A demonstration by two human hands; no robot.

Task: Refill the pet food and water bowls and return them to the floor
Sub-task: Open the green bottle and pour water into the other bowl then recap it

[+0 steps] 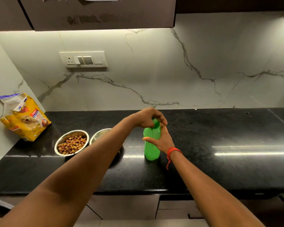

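Observation:
A green plastic bottle (150, 149) stands upright on the black countertop (220, 161). My right hand (162, 140) grips its body from the right. My left hand (148, 117) curls over the bottle's green cap from above. Left of the bottle sit two steel bowls side by side. The food bowl (71, 143) is filled with brown kibble. The second bowl (99, 135) is mostly hidden behind my left forearm, so its contents cannot be seen.
A yellow pet food bag (24, 117), torn open at the top, leans in the left corner against the marble wall. A switch panel (83, 59) is on the backsplash. Dark cabinets hang overhead, and drawers sit below the counter edge.

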